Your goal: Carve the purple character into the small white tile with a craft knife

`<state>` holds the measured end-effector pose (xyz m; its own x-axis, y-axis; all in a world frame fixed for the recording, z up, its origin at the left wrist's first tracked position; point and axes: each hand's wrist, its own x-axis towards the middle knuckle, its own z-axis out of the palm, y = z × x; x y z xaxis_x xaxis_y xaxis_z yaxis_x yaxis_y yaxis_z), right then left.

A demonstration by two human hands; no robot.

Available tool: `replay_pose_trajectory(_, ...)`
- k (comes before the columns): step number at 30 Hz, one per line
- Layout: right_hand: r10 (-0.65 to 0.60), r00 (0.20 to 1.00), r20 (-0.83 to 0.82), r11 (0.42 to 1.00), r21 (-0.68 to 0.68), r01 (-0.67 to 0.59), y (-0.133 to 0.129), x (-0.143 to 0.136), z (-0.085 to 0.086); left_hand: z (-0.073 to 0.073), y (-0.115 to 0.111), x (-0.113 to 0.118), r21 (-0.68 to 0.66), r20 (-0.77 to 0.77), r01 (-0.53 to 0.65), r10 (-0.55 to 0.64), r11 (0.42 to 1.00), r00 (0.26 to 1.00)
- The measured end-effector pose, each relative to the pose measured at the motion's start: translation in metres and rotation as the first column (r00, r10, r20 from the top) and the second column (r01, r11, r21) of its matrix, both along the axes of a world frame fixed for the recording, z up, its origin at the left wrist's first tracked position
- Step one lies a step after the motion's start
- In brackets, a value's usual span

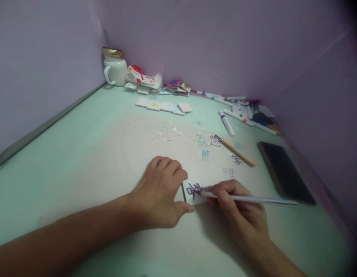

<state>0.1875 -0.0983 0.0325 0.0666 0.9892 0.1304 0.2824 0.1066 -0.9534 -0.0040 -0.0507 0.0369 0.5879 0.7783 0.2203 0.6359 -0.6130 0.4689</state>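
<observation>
A small white tile with a dark purple written character lies on the table between my hands. My left hand rests at its left edge, thumb and fingers closed around that side. In my right hand is a slim pale pen, pinched between thumb and fingers. The pen's dark tip touches the tile on the character. Part of the tile's right side is hidden behind my right hand.
A brown stick tool and a dark phone lie to the right. Beyond are a purple-banded marker, more markers, white tiles, a packet and a lidded mug. White scraps and written characters mark the table.
</observation>
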Motion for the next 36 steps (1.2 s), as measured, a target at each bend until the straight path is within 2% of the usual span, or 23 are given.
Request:
replay_pose_trajectory(11, 0.007, 1.000, -0.010, 0.999, -0.031, -0.007, 0.0014, -0.0004, -0.0002, -0.0001, 0.0010, 0.0006, -0.008, -0.012, -0.002, 0.002, 1.000, 1.000)
replay_pose_trajectory(22, 0.007, 0.994, -0.113, 0.995, -0.095, -0.018, 0.0052, -0.0002, 0.0017, 0.0007, 0.0011, 0.0003, -0.018, -0.020, 0.002, -0.003, 1.000, 1.000)
replay_pose_trajectory(26, -0.012, 0.994, -0.106, 0.996, -0.092, 0.003, 0.0051, -0.0001, 0.0019, 0.0000, 0.0014, -0.0002, -0.014, -0.017, 0.005, -0.005, 1.000, 1.000)
replay_pose_trajectory(36, 0.032, 0.997, -0.076, 0.994, -0.101, -0.039, 0.0069, 0.0047, 0.0006, 0.0013, 0.0014, 0.0006, -0.020, -0.020, 0.014, -0.014, 1.000, 1.000)
